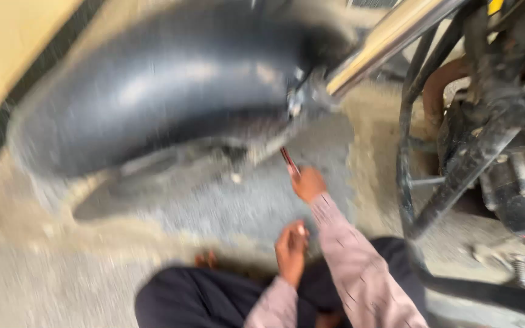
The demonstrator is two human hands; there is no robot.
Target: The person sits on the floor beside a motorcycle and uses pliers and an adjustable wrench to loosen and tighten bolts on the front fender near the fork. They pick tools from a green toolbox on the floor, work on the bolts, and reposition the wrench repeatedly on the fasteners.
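Note:
The view is blurred by motion. My right hand [308,184] reaches forward and grips a thin red-handled tool [288,160] that points up toward the underside of a black motorcycle front mudguard [165,91]. My left hand [290,244] hangs lower, near my knee, with fingers curled; nothing shows in it. A shiny chrome fork tube [390,36] slants up to the right of the mudguard.
A black crash guard frame [451,182] and the engine [518,182] stand at the right. Grey dusty concrete floor [62,267] lies below. A yellow wall with a dark strip [7,36] runs at the upper left. My dark-trousered knees [202,297] fill the bottom.

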